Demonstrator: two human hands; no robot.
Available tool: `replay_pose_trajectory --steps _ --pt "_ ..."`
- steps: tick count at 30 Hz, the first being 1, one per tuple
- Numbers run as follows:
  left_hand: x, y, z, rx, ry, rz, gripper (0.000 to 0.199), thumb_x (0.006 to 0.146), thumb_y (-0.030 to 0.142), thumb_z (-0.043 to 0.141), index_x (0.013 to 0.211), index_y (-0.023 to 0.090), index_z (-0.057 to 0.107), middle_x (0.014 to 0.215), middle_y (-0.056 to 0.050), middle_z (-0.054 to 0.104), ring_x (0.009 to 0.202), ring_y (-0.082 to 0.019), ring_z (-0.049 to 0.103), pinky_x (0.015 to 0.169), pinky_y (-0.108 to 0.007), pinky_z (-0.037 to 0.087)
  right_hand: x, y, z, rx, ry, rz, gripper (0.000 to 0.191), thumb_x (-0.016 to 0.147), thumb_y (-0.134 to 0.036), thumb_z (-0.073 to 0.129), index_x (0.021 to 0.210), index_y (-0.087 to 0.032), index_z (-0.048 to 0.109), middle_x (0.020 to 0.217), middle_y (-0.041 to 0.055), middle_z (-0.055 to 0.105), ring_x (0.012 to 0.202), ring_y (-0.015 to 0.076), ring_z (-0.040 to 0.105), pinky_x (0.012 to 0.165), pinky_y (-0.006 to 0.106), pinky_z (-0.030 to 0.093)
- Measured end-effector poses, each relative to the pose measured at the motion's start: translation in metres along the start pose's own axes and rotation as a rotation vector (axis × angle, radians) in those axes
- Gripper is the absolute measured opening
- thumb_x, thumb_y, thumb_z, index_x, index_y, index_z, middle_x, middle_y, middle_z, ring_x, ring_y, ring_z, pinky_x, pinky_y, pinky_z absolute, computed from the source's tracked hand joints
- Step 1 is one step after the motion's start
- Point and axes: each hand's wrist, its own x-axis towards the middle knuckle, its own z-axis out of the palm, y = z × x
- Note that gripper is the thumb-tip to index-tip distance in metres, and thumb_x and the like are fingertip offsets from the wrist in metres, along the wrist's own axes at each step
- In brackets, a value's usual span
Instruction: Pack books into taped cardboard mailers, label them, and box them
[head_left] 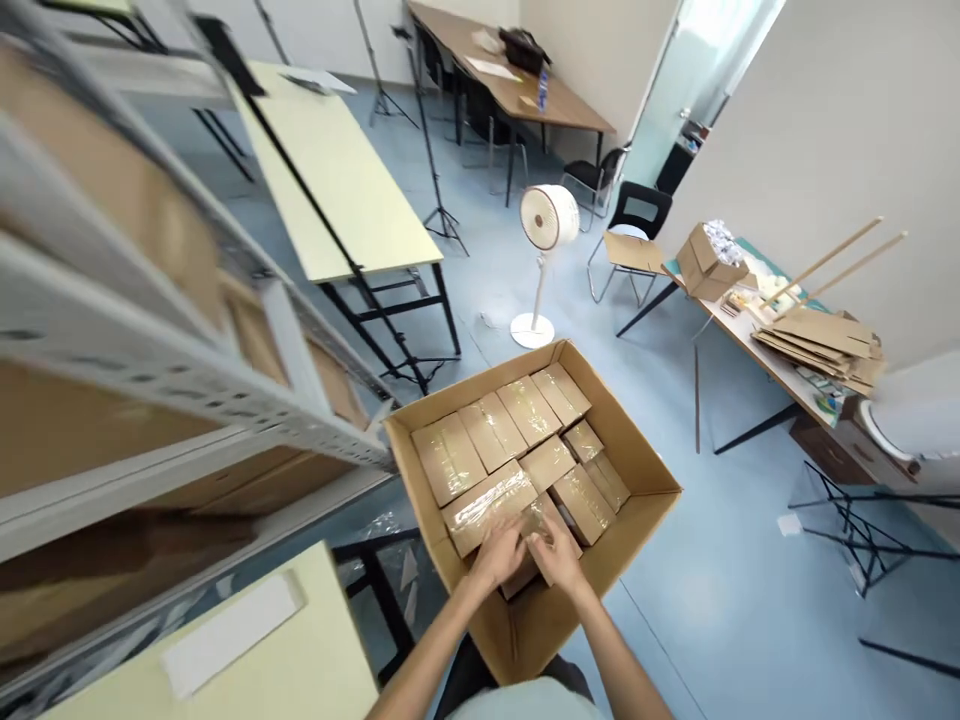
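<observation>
"Where are our hands?"
"Lower centre of the frame, inside the carton (637, 460). Our left hand (498, 552) and right hand (553, 552) nearly meet at a small box (535, 506), fingers curled; we can't tell whether either grips it."
"Our best handling?"
"We should press evenly from both sides, keeping clear of the neighbouring boxes' (583, 503) edges."
</observation>
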Motion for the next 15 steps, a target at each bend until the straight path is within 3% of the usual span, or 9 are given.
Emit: replay_pose_trajectory --steps 3,7,10,15 --pt "-0.085 0.027 0.035 -0.189 0.243 0.018 0.032 0.091 0.030 0.054 0.109 0.023 0.080 0.140 -0.012 0.075 0.142 -0.032 0.062 0.127 -0.051 0.041 -0.038 -0.019 -0.011 0.071 -0.101 -0.075 0.062 0.078 -0.077 0.074 0.106 -0.022 0.083 0.108 0.0173 0.085 0.109 0.0414 0.080 0.102 0.060 0.061" --pt "-0.174 0.057 0.078 -0.394 0.445 0.010 0.018 0.083 0.031 0.060 0.076 0.026 0.076 0.118 -0.009 0.082 0.121 -0.031 0.073 0.111 -0.046 0.055 -0.101 -0.039 -0.020 0.063 -0.319 -0.148 0.052 0.085 -0.071 0.071 0.095 -0.021 0.081 0.090 0.0122 0.083 0.091 0.0346 0.082 0.087 0.049 0.066" --pt "-0.220 0.078 0.102 -0.457 0.558 -0.025 0.015 0.079 0.036 0.066 0.077 0.025 0.076 0.106 -0.010 0.082 0.111 -0.033 0.075 0.106 -0.046 0.058 -0.157 -0.044 -0.027 -0.023 -0.463 -0.268 0.038 0.094 -0.058 0.067 0.095 -0.023 0.081 0.095 0.0093 0.081 0.090 0.0294 0.080 0.084 0.043 0.065" --pt "-0.274 0.123 0.134 -0.518 0.717 -0.055 0.019 0.079 0.035 0.061 0.078 0.024 0.076 0.099 -0.009 0.081 0.098 -0.030 0.075 0.092 -0.043 0.062 -0.241 -0.042 -0.050 -0.033 -0.540 -0.436 0.028 0.102 -0.041 0.059 0.115 -0.027 0.080 0.119 0.0097 0.075 0.114 0.0273 0.075 0.103 0.041 0.059"
